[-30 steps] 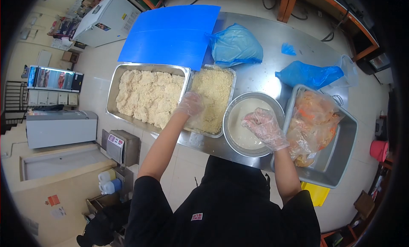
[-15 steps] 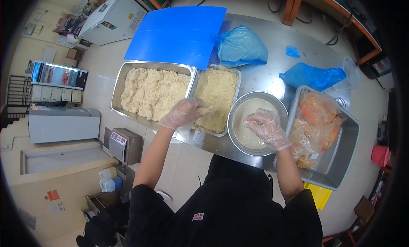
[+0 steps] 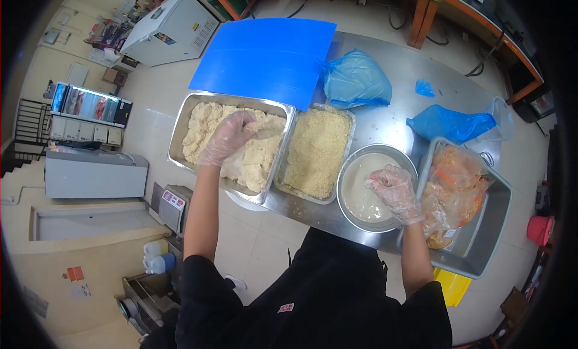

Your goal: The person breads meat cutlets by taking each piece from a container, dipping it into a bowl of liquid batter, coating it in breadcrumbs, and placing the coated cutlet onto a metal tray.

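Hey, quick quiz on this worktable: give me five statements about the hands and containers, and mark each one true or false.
1. The left hand is over the deep tray of crumb-coated pieces. True.
2. The person's hands are bare. False: both wear clear gloves.
3. The shallow crumb tray sits between the deep tray and the metal bowl. True.
4. The large flat sheet by the trays is red. False: it is blue.
5. The right hand is over the crumb tray. False: it is over the bowl of whitish liquid.
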Tool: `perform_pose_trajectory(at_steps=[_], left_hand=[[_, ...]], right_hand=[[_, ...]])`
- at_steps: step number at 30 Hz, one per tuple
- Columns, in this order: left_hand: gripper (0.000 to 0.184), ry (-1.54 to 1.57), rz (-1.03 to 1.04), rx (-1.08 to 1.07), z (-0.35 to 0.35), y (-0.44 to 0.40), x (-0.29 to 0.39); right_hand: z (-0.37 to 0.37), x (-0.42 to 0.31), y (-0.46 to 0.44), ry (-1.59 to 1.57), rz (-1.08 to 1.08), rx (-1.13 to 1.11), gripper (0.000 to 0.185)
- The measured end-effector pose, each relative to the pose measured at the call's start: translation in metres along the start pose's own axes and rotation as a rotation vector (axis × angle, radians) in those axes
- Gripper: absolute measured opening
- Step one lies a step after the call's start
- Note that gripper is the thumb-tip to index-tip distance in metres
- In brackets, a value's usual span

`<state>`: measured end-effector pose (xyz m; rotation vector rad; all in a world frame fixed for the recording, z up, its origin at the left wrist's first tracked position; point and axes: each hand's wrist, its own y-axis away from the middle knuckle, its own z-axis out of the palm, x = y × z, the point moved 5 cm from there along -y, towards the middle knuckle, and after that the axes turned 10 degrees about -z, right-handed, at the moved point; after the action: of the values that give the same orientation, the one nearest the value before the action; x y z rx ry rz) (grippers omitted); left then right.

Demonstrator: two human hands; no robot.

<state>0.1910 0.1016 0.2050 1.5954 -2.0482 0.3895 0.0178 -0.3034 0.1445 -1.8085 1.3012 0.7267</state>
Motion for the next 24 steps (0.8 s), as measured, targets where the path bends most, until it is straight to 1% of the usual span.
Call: perform_pose_trajectory(at_steps=[2, 4, 7, 9, 11, 13, 16, 18, 19, 20, 21, 22, 23, 24], left_hand=[[0.026, -0.115, -0.058, 0.01, -0.002, -0.02, -0.017], [0.029, -0.241, -0.15, -0.02, 0.019, -0.042, -0.031], [0.032, 0.125, -0.231, 0.027, 0.079, -0.048, -0.044], [0.037, 0.176, -0.187, 0.111, 0.115, -0.056, -0.089], [0.043, 0.075, -0.024, 0.216, 0.131, -0.052, -0.098], [0.049, -0.166, 0.253, 0.367, 0.141, -0.037, -0.09], [0.054, -0.702, 0.142, 0.293, 0.173, -0.041, -0.106], [0.056, -0.793, 0.161, 0.102, 0.178, -0.056, -0.131], [0.056, -0.841, 0.17, 0.012, 0.176, -0.059, -0.133], [0.056, -0.001, 0.008, 0.131, 0.16, -0.052, -0.133], [0.055, 0.077, 0.018, 0.193, 0.14, -0.056, -0.098], [0.055, 0.153, 0.024, 0.24, 0.12, -0.052, -0.046], [0.055, 0.228, 0.017, 0.273, 0.116, -0.04, -0.009], [0.054, 0.155, 0.109, 0.247, 0.132, -0.029, 0.022]], right_hand=[[-0.005, -0.004, -0.003, -0.001, 0.035, 0.011, 0.016], [-0.009, -0.006, -0.004, 0.019, 0.078, 0.011, 0.015], [-0.009, -0.006, 0.002, 0.03, 0.18, 0.01, 0.015], [-0.01, -0.008, 0.011, -0.001, 0.249, 0.053, 0.015], [-0.011, -0.015, 0.024, -0.025, 0.351, 0.104, 0.015], [-0.017, -0.024, 0.033, -0.037, 0.466, 0.143, 0.015], [-0.016, -0.035, 0.042, -0.046, 0.496, 0.263, 0.017], [-0.017, -0.039, 0.048, 0.086, 0.463, 0.227, 0.016], [-0.018, -0.042, 0.051, 0.148, 0.44, 0.207, 0.016], [-0.02, -0.043, 0.052, 0.159, 0.442, 0.202, 0.016], [-0.021, -0.043, 0.052, 0.17, 0.44, 0.204, 0.016], [-0.019, -0.046, 0.057, 0.177, 0.452, 0.203, 0.016], [-0.016, -0.049, 0.063, 0.142, 0.465, 0.233, 0.016], [-0.014, -0.05, 0.064, 0.111, 0.475, 0.261, 0.016]])
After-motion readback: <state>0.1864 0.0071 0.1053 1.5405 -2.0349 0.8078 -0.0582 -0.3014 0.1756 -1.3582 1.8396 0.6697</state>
